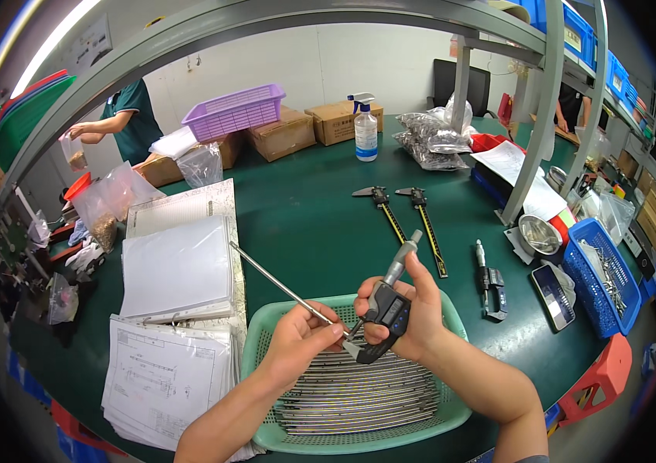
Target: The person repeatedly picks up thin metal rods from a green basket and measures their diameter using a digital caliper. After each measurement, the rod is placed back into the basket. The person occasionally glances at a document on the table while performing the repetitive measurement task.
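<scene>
My left hand [301, 339] is closed on a thin metal rod [272, 279], which slants up and to the left. The rod's lower end is at the jaws of a digital micrometer [386, 307]; whether both jaws touch it is too small to tell. My right hand [419, 328] is wrapped around the micrometer's dark frame, thumb up beside its silver thimble. Beneath both hands is a light green plastic basket [457, 401], holding many similar rods [355, 401] laid side by side.
Two digital calipers [389, 214] lie beyond the basket. A second micrometer [491, 289], a phone [553, 297] and a blue basket [630, 297] of metal parts are at right. Drawings in a binder [177, 270] lie left. A spray bottle [366, 135] stands behind; a person [127, 116] works far left.
</scene>
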A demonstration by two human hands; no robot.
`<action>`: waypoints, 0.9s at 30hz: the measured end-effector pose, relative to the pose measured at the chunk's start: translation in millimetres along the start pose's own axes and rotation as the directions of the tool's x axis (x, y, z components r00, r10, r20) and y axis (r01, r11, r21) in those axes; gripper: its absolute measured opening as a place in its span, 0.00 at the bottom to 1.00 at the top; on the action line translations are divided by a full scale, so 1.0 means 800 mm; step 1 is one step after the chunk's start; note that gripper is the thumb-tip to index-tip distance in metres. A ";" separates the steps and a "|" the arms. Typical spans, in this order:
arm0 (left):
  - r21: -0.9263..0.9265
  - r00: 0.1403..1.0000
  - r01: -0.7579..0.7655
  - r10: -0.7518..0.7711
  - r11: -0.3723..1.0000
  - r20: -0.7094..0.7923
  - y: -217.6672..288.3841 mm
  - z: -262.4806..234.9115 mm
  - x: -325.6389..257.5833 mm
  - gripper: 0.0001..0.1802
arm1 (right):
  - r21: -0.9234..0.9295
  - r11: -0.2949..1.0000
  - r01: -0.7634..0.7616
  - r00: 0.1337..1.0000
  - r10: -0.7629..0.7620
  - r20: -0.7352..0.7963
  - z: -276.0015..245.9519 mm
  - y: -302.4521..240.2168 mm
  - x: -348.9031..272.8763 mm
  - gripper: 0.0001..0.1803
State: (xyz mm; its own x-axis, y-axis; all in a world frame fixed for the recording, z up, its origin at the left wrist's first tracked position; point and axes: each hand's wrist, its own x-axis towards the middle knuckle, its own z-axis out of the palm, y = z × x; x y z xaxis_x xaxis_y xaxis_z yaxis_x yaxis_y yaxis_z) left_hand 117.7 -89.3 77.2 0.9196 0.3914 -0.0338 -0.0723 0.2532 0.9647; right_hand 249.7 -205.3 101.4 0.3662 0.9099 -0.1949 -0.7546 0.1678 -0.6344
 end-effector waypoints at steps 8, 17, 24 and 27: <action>0.008 1.000 -0.001 0.001 1.000 -0.002 0.002 0.001 0.001 0.09 | -0.004 1.000 0.020 1.000 -0.020 0.019 -0.003 0.003 0.002 0.38; 0.005 1.000 0.021 -0.021 1.000 0.002 0.001 0.001 0.000 0.10 | 0.030 1.000 0.000 0.999 -0.001 0.034 -0.005 0.002 0.004 0.38; 0.009 1.000 0.026 -0.026 1.000 0.014 0.002 0.004 -0.001 0.11 | 0.041 0.999 0.012 0.999 -0.014 0.032 -0.006 0.002 0.002 0.38; 0.017 1.000 0.025 -0.025 1.000 0.013 0.002 0.004 0.000 0.10 | 0.034 0.999 0.013 1.000 -0.013 0.025 -0.007 0.002 0.003 0.37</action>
State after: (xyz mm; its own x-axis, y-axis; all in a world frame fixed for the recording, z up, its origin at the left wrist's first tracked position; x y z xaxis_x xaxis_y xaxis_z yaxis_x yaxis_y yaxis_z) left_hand 119.0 -92.0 79.4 0.9260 0.3735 -0.0549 -0.0427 0.2481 0.9678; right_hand 252.7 -204.8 95.7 0.3625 0.9168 -0.1676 -0.7678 0.1919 -0.6113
